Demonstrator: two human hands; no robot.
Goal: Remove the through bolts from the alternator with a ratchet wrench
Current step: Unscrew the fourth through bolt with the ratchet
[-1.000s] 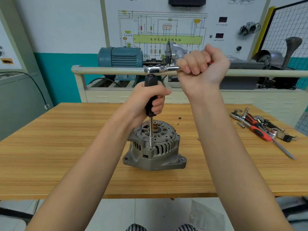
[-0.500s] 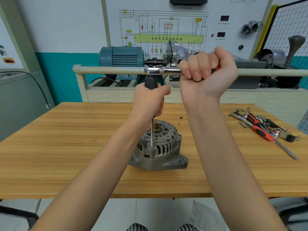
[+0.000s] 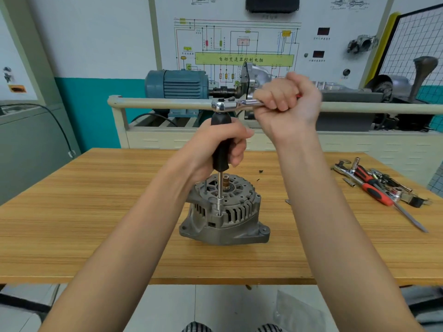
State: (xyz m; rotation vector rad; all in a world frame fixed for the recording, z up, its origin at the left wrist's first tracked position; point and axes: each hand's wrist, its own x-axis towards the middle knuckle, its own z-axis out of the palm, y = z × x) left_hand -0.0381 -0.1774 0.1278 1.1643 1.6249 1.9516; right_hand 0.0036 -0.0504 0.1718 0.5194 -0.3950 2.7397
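The alternator (image 3: 225, 212) sits near the middle of the table (image 3: 72, 231), shaft up. The extension bar (image 3: 220, 188) stands vertical on it, gripped by the left hand (image 3: 220, 144). The right hand (image 3: 285, 101) clasps the ratchet wrench (image 3: 237, 104), lying horizontal, pointing right. Spare tools (image 3: 378, 188) lie by the right edge.

The right hand (image 3: 286, 101) covers nearly all of the red handle of the chrome ratchet wrench (image 3: 236, 104). The bolt head under the small silver socket (image 3: 219, 207) is hidden. Both forearms are cut off by the bottom edge.
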